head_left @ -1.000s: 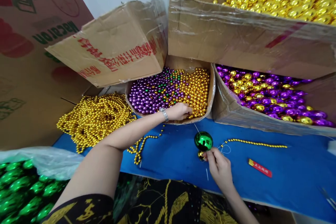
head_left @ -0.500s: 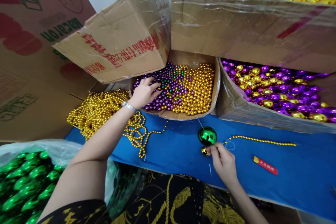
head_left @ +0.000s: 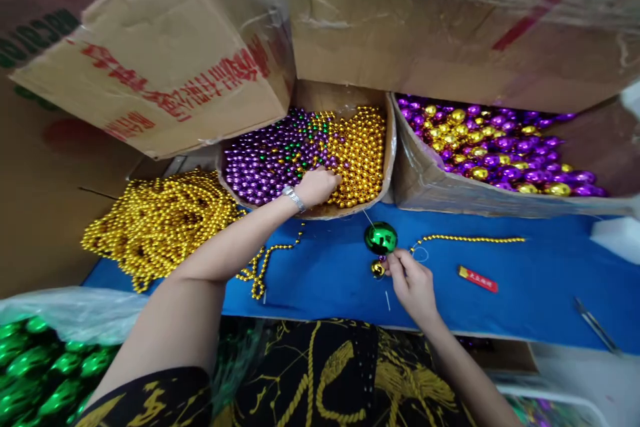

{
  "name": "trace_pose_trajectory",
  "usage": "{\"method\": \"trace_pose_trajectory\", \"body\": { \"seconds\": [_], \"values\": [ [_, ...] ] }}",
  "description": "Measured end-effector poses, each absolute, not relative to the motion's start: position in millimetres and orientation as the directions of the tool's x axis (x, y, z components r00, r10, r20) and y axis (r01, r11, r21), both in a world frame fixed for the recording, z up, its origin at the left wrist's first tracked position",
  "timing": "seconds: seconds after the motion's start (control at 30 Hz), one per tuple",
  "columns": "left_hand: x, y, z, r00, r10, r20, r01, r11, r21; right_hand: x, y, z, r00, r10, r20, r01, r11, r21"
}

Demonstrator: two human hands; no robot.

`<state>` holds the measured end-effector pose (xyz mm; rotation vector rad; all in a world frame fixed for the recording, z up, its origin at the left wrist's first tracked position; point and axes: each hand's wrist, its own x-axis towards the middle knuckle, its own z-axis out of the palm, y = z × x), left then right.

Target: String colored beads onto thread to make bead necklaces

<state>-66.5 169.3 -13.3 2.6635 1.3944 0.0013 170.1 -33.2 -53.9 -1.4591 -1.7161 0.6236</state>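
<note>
My left hand (head_left: pixel 319 187) reaches into a cardboard box (head_left: pixel 391 153) of small purple, green and gold beads. Its fingers are curled down at the edge of the gold beads (head_left: pixel 367 147), and whatever is between the fingertips is hidden. Over the blue table my right hand (head_left: pixel 414 283) pinches a strung piece of beads. A large shiny green bead (head_left: pixel 381 238) sits just above its fingertips, with a gold bead (head_left: pixel 377 269) below and a bit of purple between them. A thin white string (head_left: pixel 368 217) runs up from the green bead.
Gold bead strands (head_left: pixel 165 227) are heaped at the left. A short gold strand (head_left: pixel 470 238), a red-and-yellow packet (head_left: pixel 478 279) and tweezers (head_left: pixel 596 325) lie on the blue table (head_left: pixel 545 287). Large purple and gold beads (head_left: pixel 500 140) fill the right box; green ones (head_left: pixel 30 367) are lower left.
My left hand has moved right across the box, from the purple beads to the gold ones, and its fingers have curled in. My right hand still holds the beads. The view has shifted.
</note>
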Motion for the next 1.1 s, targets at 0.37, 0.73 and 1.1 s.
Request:
{"method": "trace_pose_trajectory", "body": {
  "seconds": [0.37,0.73,1.1],
  "values": [
    [-66,141,3,0.396,0.918,-0.008,0.053,-0.014,0.998,170,-29,-44,-0.036,0.959,0.282,0.621,0.243,-0.745],
    [-56,91,8,0.397,0.891,-0.222,-0.466,0.403,0.788,161,-20,-35,-0.108,0.896,0.432,0.700,0.377,-0.606],
    [-50,82,7,0.318,0.921,-0.222,-0.464,0.356,0.811,159,-23,-36,-0.110,0.912,0.396,0.692,0.357,-0.628]
  ]
}}
